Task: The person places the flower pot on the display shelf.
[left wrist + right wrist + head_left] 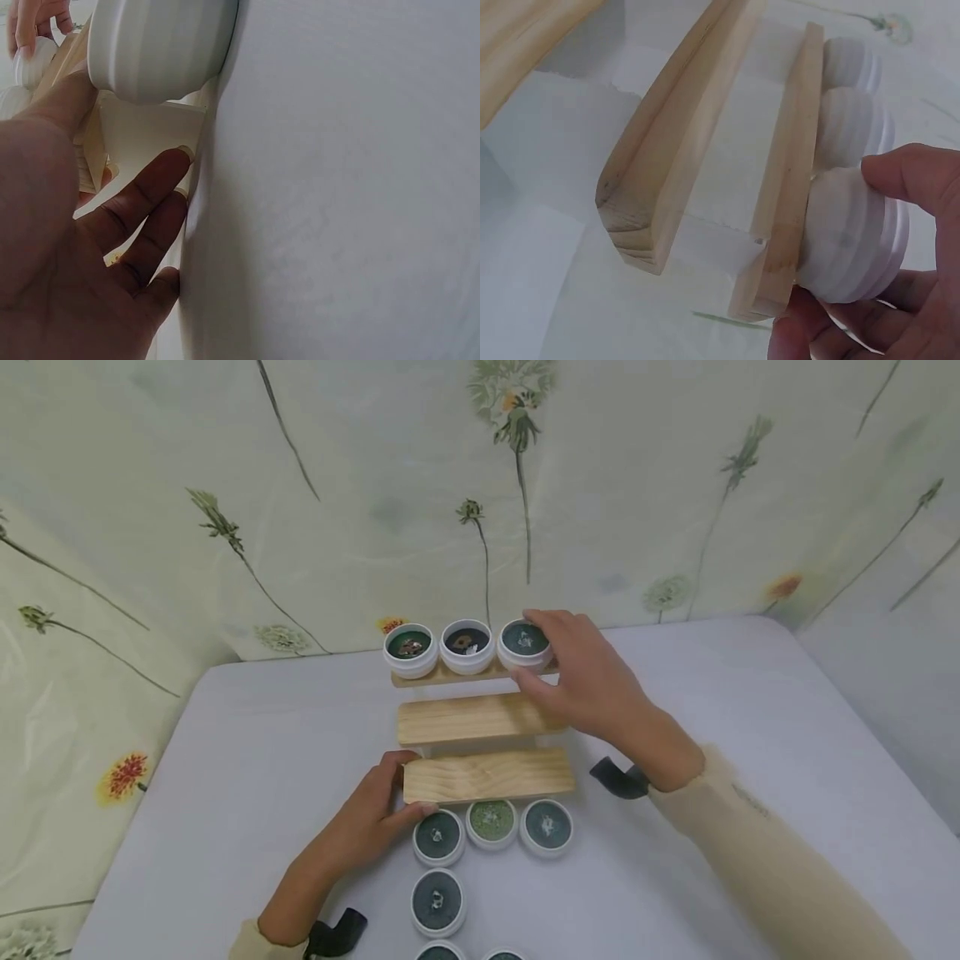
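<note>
**Dandelion-print wall covering (375,510) round a white-covered table (262,718)**

Beyond the grip of the right hand (592,681), the pale grey-green covering carries long-stemmed flowers and continues down both sides. To the grip's right sits a printed fluffy seed head (666,593), with an orange bloom (783,587) farther out; a red-and-yellow bloom (123,779) shows well to its left, lower down. Under the grip, white cloth (750,693) spreads to both sides, rounded at the far right corner. Soft light leaves faint shadows.
</note>
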`<state>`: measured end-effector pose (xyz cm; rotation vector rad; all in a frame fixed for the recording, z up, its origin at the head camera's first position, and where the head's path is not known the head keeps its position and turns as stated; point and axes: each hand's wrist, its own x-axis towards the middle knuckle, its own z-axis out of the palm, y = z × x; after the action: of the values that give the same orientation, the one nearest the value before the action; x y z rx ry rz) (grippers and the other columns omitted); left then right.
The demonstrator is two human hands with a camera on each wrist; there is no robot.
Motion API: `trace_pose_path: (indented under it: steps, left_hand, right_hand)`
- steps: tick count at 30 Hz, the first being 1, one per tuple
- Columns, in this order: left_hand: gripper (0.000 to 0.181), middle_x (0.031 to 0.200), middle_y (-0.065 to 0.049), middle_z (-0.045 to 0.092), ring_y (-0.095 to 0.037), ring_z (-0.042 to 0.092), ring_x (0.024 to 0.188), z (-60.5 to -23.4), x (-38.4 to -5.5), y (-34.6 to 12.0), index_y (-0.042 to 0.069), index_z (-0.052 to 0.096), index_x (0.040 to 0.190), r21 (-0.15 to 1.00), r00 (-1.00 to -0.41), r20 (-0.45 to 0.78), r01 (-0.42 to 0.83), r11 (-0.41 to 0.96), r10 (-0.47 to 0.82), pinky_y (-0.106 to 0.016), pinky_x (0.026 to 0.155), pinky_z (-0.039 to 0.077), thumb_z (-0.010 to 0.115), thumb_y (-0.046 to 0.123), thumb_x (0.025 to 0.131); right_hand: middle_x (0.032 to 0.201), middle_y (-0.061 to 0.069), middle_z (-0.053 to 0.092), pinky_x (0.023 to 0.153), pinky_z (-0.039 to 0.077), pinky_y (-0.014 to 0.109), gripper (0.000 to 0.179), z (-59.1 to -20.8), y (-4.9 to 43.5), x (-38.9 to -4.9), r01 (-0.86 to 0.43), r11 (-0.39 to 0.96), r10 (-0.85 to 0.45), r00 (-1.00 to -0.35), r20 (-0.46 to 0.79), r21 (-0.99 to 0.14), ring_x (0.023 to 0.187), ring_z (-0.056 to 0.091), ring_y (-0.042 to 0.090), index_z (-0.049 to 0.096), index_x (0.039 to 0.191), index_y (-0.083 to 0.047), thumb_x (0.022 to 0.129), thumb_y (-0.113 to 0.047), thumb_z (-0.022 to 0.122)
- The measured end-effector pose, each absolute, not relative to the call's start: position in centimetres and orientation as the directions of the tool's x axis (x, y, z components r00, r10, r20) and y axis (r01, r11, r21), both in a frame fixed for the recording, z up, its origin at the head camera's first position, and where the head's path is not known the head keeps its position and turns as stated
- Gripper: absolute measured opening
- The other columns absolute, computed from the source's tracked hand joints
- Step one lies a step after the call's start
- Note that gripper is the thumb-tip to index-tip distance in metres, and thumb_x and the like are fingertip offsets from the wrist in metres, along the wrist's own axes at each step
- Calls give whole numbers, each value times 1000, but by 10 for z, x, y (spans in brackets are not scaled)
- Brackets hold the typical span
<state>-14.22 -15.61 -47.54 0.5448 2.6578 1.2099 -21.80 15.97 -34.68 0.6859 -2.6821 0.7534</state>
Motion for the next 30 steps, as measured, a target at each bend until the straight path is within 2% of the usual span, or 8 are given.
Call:
trace_pose_path:
  steps: [7, 9, 12, 15, 20, 25, 30]
  left_hand:
    - [66, 129, -10, 57, -25, 52, 122, -478, -138, -151, 15, 40, 147, 758, -914, 3, 267, 595, 406, -53, 109, 38, 78, 33, 97]
    - [66, 131, -11, 57, -26, 52, 123, -478, -136, -153, 15, 39, 147, 755, -922, 2, 255, 605, 387, -54, 109, 38, 78, 34, 96]
    - [67, 130, -11, 58, -27, 52, 123, -478, -133, -157, 14, 40, 147, 756, -938, 12, 235, 611, 346, -54, 108, 38, 79, 31, 96]
    - [68, 132, -12, 57, -27, 51, 124, -476, -132, -162, 14, 39, 147, 760, -945, 18, 225, 610, 326, -54, 109, 36, 80, 30, 95]
    - [67, 138, -14, 54, -29, 48, 129, -471, -133, -163, 13, 38, 148, 768, -942, 15, 226, 600, 336, -55, 112, 33, 77, 32, 97]
    - [67, 137, -15, 55, -30, 49, 127, -471, -135, -161, 13, 37, 148, 763, -933, 22, 249, 597, 360, -55, 110, 34, 77, 33, 98]
    - [69, 136, -14, 55, -30, 50, 127, -474, -138, -155, 14, 37, 149, 768, -917, 19, 269, 581, 399, -56, 110, 36, 77, 36, 97]
  right_hand:
    - [155, 16, 47, 112, 40, 50, 79, -346, 163, -216, -369, 802, -298, -929, 221, -469, 133, 47, 34, 35, 159, -3, 96, -32, 72]
    - [160, 15, 42, 115, 36, 51, 87, -347, 163, -213, -357, 800, -287, -934, 214, -482, 139, 42, 35, 28, 163, -6, 96, -37, 73]
    - [164, 14, 36, 117, 32, 52, 92, -351, 163, -200, -380, 782, -276, -922, 272, -494, 145, 37, 35, 24, 165, -8, 96, -43, 74]
    - [157, 16, 43, 116, 34, 52, 84, -360, 166, -175, -422, 774, -262, -892, 367, -472, 144, 39, 35, 35, 159, -5, 94, -39, 76]
    - [130, 12, 59, 103, 47, 47, 63, -381, 175, -127, -464, 782, -297, -865, 404, -417, 123, 54, 29, 57, 135, -2, 89, -34, 84]
    - [120, 5, 65, 91, 55, 43, 54, -403, 181, -92, -400, 822, -317, -912, 259, -405, 113, 60, 23, 65, 123, -8, 87, -42, 86]
    - [120, 5, 71, 91, 55, 46, 59, -423, 182, -73, -311, 875, -299, -950, 90, -371, 112, 65, 26, 67, 129, -11, 86, -47, 85]
